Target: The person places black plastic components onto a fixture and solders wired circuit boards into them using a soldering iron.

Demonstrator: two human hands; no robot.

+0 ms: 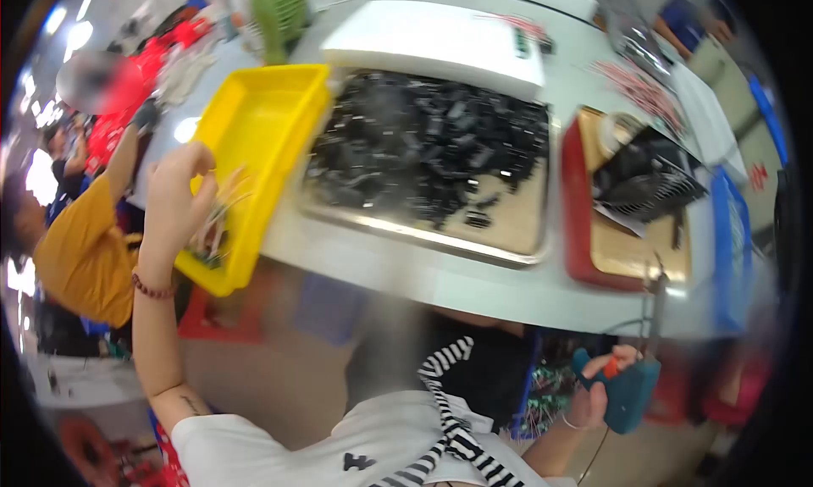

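Note:
My left hand (174, 195) is over the left side of a yellow tray (264, 106), fingers curled and thumb apart, with nothing visible between them. Thin pale wires (224, 207) lie in the tray just beside the thumb, slightly blurred. At the lower right, below the table edge, my right hand (593, 398) is wrapped around a teal gun-shaped tool (633, 395) with an orange trigger. It looks like a soldering gun; its long metal tip points upward. A metal tray (381, 218) heaped with small black parts (423, 140) stands between the hands.
A white foam block (432, 42) lies behind the metal tray. To the right, a red-rimmed tray (577, 207) holds a black bag (648, 178) and a tape roll (618, 131). Reddish wires (639, 89) lie beyond. A person in a yellow top (85, 250) is at the left.

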